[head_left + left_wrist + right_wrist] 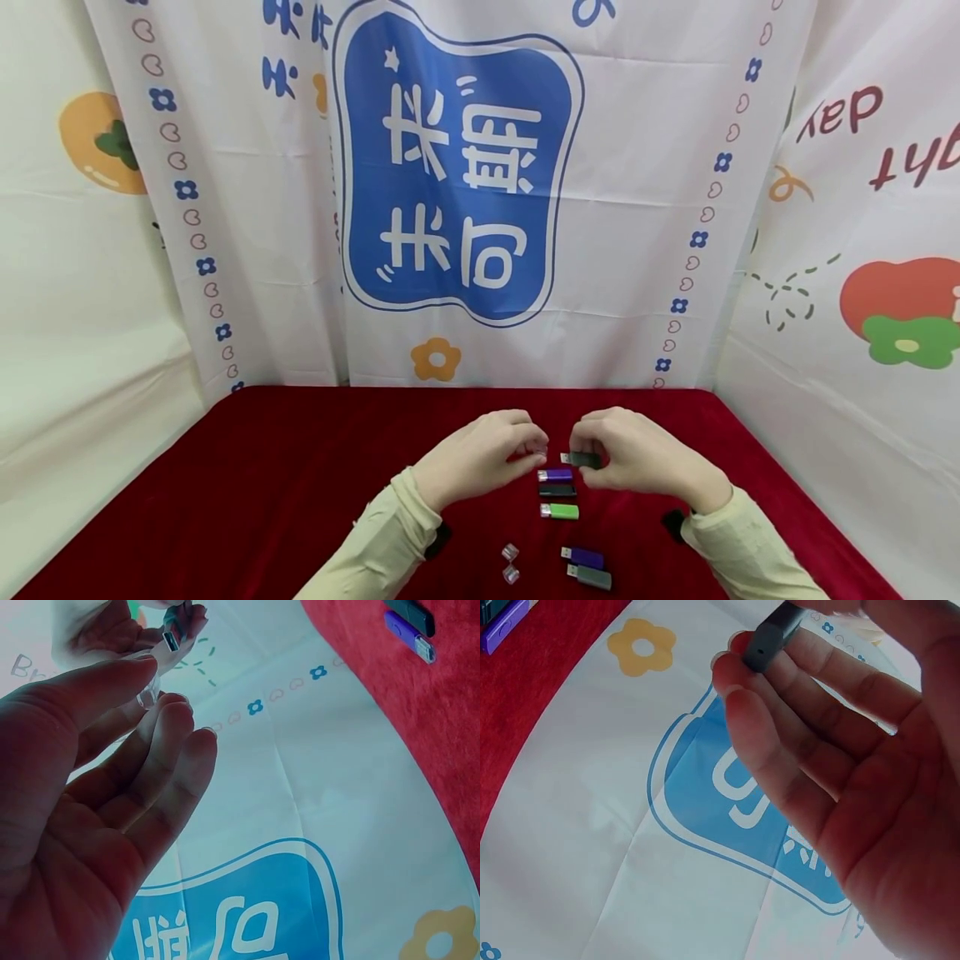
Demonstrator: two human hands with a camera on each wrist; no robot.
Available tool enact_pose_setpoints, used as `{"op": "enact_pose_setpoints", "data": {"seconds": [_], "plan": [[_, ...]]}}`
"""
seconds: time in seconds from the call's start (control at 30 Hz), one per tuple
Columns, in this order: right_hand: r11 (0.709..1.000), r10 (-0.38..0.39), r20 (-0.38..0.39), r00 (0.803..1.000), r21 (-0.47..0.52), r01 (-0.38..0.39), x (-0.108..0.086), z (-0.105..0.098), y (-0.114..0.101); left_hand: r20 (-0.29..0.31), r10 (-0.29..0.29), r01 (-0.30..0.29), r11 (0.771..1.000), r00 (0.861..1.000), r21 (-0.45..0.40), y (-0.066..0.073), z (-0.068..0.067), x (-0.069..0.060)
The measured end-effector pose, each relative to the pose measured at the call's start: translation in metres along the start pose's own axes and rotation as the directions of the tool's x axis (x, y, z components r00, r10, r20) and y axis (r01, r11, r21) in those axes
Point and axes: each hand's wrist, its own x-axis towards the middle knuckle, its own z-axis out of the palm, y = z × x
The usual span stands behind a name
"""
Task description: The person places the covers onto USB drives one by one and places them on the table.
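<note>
My left hand (483, 454) pinches a small clear cap (148, 694) between thumb and fingertips. Across a short gap, my right hand (637, 457) holds a dark grey USB flash drive (583, 459) between thumb and fingers. Its bare metal plug points left toward the cap; cap and drive are apart. The right wrist view shows the rear end of this drive (761, 652). Just below the hands lie a purple drive (555, 476), a black drive (557, 492) and a green drive (559, 511) in a column; the purple and green ones wear clear caps.
Nearer the front, a purple drive (583, 557) and a grey drive (590, 577) lie with bare plugs. Left of them sit two loose clear caps (510, 552). Dark red cloth (262, 500) covers the table, and printed white curtains (637, 250) hang behind and at both sides.
</note>
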Motion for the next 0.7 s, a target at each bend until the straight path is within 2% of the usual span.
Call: {"op": "enact_pose_setpoints", "data": {"seconds": [0.4,0.7], "plan": [[1.000,-0.021,-0.016,1.000,-0.020,0.020,0.0007,0.0013,-0.0030,0.033,-0.010,0.010,1.000,0.999,0.012,0.0027,0.0023,0.0023],[1.000,-0.023,-0.017,1.000,0.013,0.023,0.0009,0.0030,-0.0049,0.046,-0.015,0.014,1.000,0.999,0.013,0.0037,0.0042,0.0029]]}}
